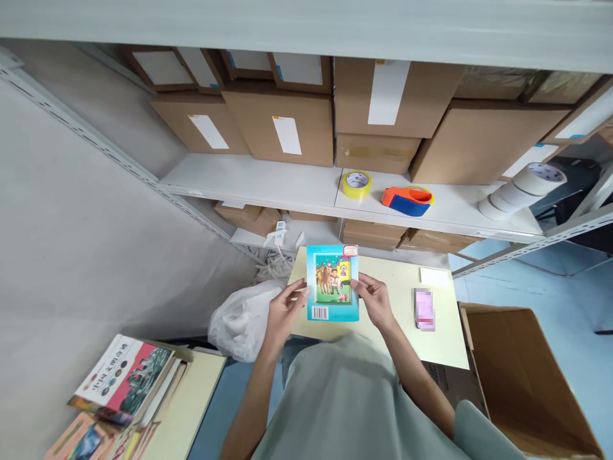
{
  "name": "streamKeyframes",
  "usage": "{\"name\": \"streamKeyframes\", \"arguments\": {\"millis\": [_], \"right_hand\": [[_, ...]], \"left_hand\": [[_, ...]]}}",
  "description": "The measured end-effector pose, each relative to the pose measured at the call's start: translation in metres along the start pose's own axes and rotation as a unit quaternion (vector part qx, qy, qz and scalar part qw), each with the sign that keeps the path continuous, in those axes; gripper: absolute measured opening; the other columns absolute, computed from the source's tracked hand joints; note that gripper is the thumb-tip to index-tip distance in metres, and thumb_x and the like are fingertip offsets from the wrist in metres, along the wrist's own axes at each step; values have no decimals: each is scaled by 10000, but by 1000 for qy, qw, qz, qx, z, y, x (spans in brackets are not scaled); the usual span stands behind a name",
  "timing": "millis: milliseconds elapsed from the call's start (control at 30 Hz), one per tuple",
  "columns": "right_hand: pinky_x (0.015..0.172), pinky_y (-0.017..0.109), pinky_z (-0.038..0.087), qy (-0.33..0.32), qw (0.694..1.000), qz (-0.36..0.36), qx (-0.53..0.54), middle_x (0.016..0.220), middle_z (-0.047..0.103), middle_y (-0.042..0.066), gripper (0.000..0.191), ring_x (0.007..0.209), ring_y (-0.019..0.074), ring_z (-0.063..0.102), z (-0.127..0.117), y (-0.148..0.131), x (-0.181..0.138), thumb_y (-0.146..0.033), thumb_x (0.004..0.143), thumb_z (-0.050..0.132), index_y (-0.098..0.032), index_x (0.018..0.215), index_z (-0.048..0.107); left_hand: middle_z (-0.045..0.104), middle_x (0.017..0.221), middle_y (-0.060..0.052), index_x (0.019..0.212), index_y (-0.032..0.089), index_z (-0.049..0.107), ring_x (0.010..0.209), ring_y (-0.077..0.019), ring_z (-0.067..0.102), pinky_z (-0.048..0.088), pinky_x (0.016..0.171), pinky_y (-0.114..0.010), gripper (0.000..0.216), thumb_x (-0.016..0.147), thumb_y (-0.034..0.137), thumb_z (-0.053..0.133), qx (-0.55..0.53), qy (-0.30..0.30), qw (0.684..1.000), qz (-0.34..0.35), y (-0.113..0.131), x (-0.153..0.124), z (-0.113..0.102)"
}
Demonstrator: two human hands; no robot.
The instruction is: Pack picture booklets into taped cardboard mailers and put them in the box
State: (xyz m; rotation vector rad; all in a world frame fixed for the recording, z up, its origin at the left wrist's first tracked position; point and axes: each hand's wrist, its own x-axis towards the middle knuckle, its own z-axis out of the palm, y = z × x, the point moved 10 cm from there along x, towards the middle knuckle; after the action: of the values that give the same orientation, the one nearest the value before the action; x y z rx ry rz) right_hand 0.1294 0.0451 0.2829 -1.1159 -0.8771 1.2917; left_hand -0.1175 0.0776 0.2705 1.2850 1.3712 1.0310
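Observation:
I hold a small blue picture book (332,283) upright in front of me, its back cover with a barcode facing up, above a pale yellow table (397,319). My left hand (285,311) grips its left edge with thumb on the cover. My right hand (374,298) pinches its right edge. A pink phone-like thing (424,308) lies on the table to the right of my right hand.
A white shelf (287,185) ahead carries a yellow tape roll (357,184), an orange and blue tape dispenser (407,199), white tape rolls (522,188) and cardboard boxes (282,124). An open carton (522,377) stands at right, a book stack (124,383) lower left, a plastic bag (242,319) beside it.

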Motion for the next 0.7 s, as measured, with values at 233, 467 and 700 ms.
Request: {"name": "streamKeyframes", "arguments": {"millis": [233, 467, 700], "right_hand": [[830, 413, 675, -24, 999, -4, 23, 1129, 847, 76, 494, 1031, 324, 801, 1, -10, -9, -638, 881, 822, -237, 1168, 856], [908, 455, 681, -25, 1000, -3, -4, 1206, 835, 85, 569, 1152, 354, 779, 1, -8, -13, -693, 887, 788, -233, 1219, 836], [1088, 523, 622, 77, 992, -18, -94, 1455, 718, 136, 644, 1379, 379, 680, -17, 19, -12, -684, 892, 785, -236, 1355, 775]], "left_hand": [[791, 877, -62, 957, 178, 829, 791, -192, 679, 559, 730, -282, 438, 805, 589, 846, -61, -14, 998, -28, 11, -19, 9], [813, 934, -73, 969, 179, 814, 855, -207, 725, 592, 775, -295, 433, 826, 587, 836, -64, 5, 998, 2, 21, -30, 5], [849, 981, -67, 1062, 185, 846, 840, -224, 782, 648, 765, -322, 416, 864, 550, 815, -6, 82, 997, 7, 13, -35, -4]]}}
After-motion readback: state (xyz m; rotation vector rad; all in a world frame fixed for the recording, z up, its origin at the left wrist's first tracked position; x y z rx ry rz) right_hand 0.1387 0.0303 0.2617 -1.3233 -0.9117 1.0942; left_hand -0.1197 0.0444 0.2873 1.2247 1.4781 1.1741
